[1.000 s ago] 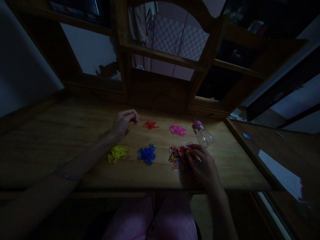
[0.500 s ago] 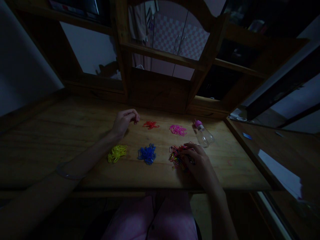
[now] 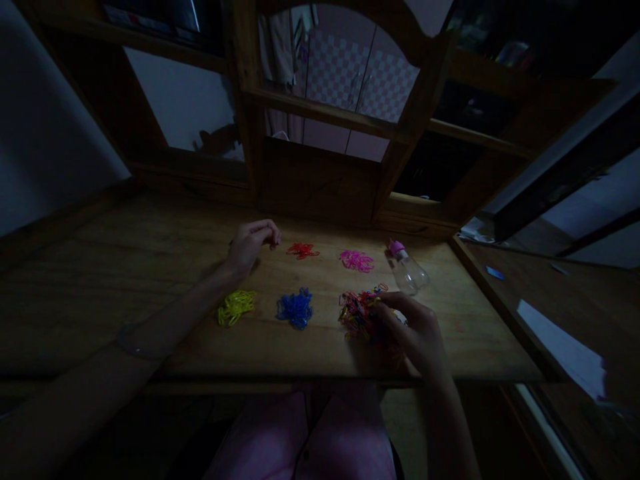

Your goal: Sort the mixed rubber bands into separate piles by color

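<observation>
My right hand (image 3: 415, 328) is over a mixed pile of coloured paper clips (image 3: 356, 313) at the table's front right. Its thumb and forefinger are pinched at the pile's edge, with a yellow paper clip (image 3: 374, 302) at their tips. My left hand (image 3: 254, 243) rests on the table with its fingers curled together; whatever may be inside them is hidden. Just right of it lies a small heap of red clips (image 3: 303, 251). Nearer me are a yellow heap (image 3: 236, 307) and a blue heap (image 3: 295, 309). Pink clips (image 3: 357, 261) lie behind the mixed pile.
A clear bulb-shaped bottle (image 3: 411, 274) with a pink cap lies on its side behind my right hand. Wooden shelving (image 3: 320, 177) rises along the table's back edge. White paper (image 3: 560, 347) lies on a surface to the right. The room is dim.
My right hand has drawn back slightly to the right from the mixed pile, its thumb and forefinger now pinched. The left hand and the sorted heaps are about where they were.
</observation>
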Action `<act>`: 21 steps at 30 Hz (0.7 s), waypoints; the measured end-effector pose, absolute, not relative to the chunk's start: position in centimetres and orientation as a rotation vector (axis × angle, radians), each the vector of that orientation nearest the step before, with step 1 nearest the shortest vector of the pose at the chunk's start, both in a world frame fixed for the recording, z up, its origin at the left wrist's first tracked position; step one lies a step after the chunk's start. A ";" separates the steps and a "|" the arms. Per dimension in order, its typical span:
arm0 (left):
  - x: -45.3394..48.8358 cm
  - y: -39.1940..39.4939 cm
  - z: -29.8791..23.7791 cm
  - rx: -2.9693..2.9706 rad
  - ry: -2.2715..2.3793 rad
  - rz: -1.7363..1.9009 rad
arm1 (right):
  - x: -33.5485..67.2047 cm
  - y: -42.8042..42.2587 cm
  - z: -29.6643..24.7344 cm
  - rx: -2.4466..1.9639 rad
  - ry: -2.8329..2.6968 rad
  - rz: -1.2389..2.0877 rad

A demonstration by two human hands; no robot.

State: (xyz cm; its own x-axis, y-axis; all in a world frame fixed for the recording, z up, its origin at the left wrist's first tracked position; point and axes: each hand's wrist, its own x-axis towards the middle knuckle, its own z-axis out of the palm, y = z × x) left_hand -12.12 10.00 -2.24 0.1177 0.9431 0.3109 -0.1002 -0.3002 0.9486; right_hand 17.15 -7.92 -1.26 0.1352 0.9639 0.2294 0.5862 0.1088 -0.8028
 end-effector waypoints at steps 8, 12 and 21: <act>-12.1 9.9 -2.0 1.414 0.892 1.374 | 9.9 -7.7 -0.3 -1.378 -1.571 0.632; -12.3 10.0 -2.0 1.405 0.881 1.392 | 2.6 -6.5 -2.3 -1.301 -1.886 0.555; -12.6 10.1 -1.7 1.410 0.884 1.424 | -2.2 -4.9 -2.0 -1.229 -2.400 0.194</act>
